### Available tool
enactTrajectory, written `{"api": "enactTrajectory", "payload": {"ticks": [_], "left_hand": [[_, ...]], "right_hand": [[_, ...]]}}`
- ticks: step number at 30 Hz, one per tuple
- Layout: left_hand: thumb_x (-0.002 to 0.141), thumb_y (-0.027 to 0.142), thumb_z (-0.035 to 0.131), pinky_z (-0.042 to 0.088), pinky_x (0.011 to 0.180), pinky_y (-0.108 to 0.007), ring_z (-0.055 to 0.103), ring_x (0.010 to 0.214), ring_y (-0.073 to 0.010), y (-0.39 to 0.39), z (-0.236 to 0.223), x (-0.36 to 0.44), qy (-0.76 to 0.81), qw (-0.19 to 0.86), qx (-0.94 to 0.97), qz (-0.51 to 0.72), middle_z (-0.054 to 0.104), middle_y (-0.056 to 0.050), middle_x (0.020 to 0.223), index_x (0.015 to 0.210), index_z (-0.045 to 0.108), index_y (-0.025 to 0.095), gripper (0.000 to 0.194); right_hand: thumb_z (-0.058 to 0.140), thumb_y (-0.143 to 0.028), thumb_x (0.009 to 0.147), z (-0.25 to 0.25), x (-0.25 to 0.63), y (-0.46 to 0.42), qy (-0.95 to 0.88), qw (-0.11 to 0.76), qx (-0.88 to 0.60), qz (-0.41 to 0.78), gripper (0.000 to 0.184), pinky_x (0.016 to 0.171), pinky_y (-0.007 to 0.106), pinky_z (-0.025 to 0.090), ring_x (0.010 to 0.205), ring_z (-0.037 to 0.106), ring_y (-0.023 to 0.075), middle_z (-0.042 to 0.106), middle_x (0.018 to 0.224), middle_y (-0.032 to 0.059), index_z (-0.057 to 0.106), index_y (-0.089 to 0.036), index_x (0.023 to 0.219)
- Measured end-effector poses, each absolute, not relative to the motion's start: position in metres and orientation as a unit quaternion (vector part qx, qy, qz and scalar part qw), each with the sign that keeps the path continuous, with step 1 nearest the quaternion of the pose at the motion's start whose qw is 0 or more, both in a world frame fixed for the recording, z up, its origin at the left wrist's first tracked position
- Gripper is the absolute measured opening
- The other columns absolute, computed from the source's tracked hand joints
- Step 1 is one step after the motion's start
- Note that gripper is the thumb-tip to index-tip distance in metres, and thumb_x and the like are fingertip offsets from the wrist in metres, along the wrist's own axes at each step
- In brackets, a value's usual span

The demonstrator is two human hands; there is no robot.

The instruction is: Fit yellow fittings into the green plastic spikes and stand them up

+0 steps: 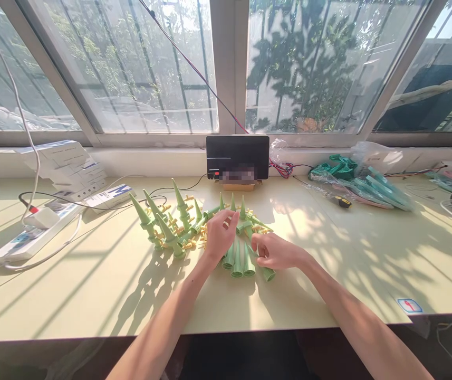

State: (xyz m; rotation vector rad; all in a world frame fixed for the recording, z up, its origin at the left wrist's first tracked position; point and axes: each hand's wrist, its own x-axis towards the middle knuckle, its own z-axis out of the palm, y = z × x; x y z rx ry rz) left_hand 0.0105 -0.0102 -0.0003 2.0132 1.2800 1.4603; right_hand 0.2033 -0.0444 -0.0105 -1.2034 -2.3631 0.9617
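My left hand (221,233) is over the middle of a cluster of green plastic spikes, its fingers bent beside an upright spike (243,214). Its grip is partly hidden. My right hand (276,250) has curled fingers at the side of a hollow green cone (268,274), which lies with its wide end toward me. Between the hands, several similar cones (237,270) lie side by side, open ends facing me. On the left stand several assembled green spikes (165,232), points up, with small yellow tap-like parts (188,244) around them.
A black screen (237,158) stands by the window. White boxes (65,166) and a power strip (38,232) with cables sit at left. Bagged green pieces (380,187) and a yellow-black tool (343,201) lie at right. The table's front edge (249,331) is close to me.
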Motion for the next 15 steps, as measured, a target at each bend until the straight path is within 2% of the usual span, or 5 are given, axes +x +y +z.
{"api": "enactTrajectory", "payload": {"ticks": [3, 6, 11, 15], "left_hand": [[0.091, 0.039, 0.05, 0.047, 0.056, -0.021, 0.058, 0.066, -0.0125, -0.01, 0.0, 0.01, 0.452, 0.176, 0.707, 0.514, 0.066, -0.003, 0.075, 0.079, 0.065, 0.017, 0.029], [0.091, 0.041, 0.05, 0.048, 0.057, -0.022, 0.059, 0.067, -0.0133, -0.011, 0.001, 0.01, 0.454, 0.183, 0.702, 0.517, 0.067, -0.003, 0.076, 0.081, 0.066, 0.017, 0.03], [0.09, 0.045, 0.05, 0.047, 0.054, -0.023, 0.058, 0.061, -0.0134, -0.013, 0.001, 0.012, 0.431, 0.246, 0.698, 0.517, 0.068, -0.004, 0.077, 0.083, 0.067, 0.017, 0.034], [0.09, 0.047, 0.05, 0.044, 0.049, -0.022, 0.055, 0.055, -0.0113, -0.018, 0.004, 0.013, 0.391, 0.337, 0.675, 0.527, 0.066, -0.004, 0.078, 0.089, 0.065, 0.018, 0.033]], "right_hand": [[0.052, -0.011, 0.072, -0.006, 0.203, -0.044, -0.812, 0.206, -0.416, 0.354, 0.019, 0.048, 0.023, 0.032, 0.048, 0.041, 0.0098, 0.048, 0.051, -0.0095, 0.042, -0.023, 0.082], [0.054, -0.016, 0.076, -0.004, 0.201, -0.043, -0.773, 0.3, -0.431, 0.356, 0.014, 0.046, 0.022, 0.031, 0.047, 0.039, 0.0089, 0.046, 0.052, -0.0096, 0.042, -0.023, 0.081], [0.059, -0.033, 0.082, 0.002, 0.195, -0.034, -0.66, 0.495, -0.457, 0.334, 0.019, 0.043, 0.023, 0.035, 0.048, 0.047, 0.0101, 0.051, 0.061, -0.0057, 0.044, -0.022, 0.083], [0.061, -0.043, 0.082, 0.025, 0.184, -0.024, -0.637, 0.552, -0.453, 0.291, 0.027, 0.04, 0.022, 0.038, 0.049, 0.052, 0.0112, 0.056, 0.07, -0.0018, 0.045, -0.022, 0.086]]}}
